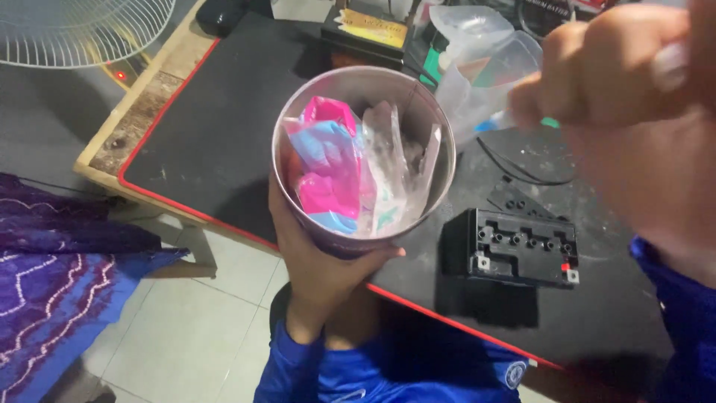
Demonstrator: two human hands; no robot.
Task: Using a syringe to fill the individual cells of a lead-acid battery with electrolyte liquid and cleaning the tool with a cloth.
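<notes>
My left hand (317,257) grips a round open-topped canister (432,134) from below and holds it up over the table's front edge. Inside it are a pink and blue plastic packet (328,168) and clear crinkled plastic wrappers (403,160). My right hand (634,112) is raised close to the camera at the upper right, blurred, with its fingers closed around a small light object whose end shows at the knuckles; I cannot tell what it is. A black battery-like block (518,250) with a row of round ports sits on the black mat to the right of the canister.
A black mat with red edging (216,127) covers the wooden table (112,134). Clear plastic bags (485,52) and a black cable (514,168) lie behind the canister. A white fan grille (74,26) is upper left, purple patterned cloth (60,276) lower left, tiled floor (194,336) below.
</notes>
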